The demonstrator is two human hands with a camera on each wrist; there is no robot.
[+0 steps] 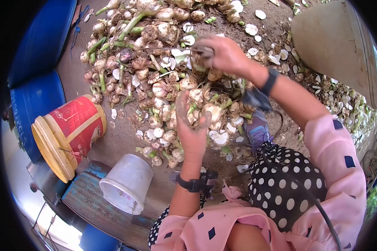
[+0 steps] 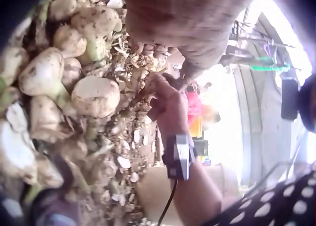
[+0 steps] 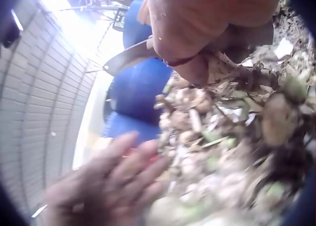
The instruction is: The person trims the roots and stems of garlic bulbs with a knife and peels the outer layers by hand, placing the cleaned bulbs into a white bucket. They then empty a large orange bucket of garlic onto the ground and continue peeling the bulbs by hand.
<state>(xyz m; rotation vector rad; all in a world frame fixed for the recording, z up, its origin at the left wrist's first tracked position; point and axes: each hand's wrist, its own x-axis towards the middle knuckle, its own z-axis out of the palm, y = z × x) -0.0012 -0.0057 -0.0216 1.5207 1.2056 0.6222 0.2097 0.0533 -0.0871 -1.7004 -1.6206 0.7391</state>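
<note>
My left hand (image 1: 192, 129) is held low over a heap of soil-stained bulbs with green stems (image 1: 161, 90), fingers apart and nothing between them. In the right wrist view that left hand (image 3: 111, 181) is blurred, its fingers mostly straight. Farther up the heap, my right hand (image 1: 222, 54) grips a knife; the blade (image 3: 129, 57) sticks out past the fingers, with a small hole near its tip. Dry brown stalks (image 3: 242, 75) show right under the right hand, and I cannot tell whether it holds them. A bulb with a pale cut face (image 2: 96, 96) lies near the left hand.
White cut slices (image 1: 251, 29) litter the ground. A red and yellow bucket (image 1: 81, 127) lies tipped at the left, near a white bucket (image 1: 127, 182) and blue barrels (image 1: 42, 37). A large beige container (image 1: 335, 46) stands at the upper right. One shoe (image 1: 257, 129) borders the heap.
</note>
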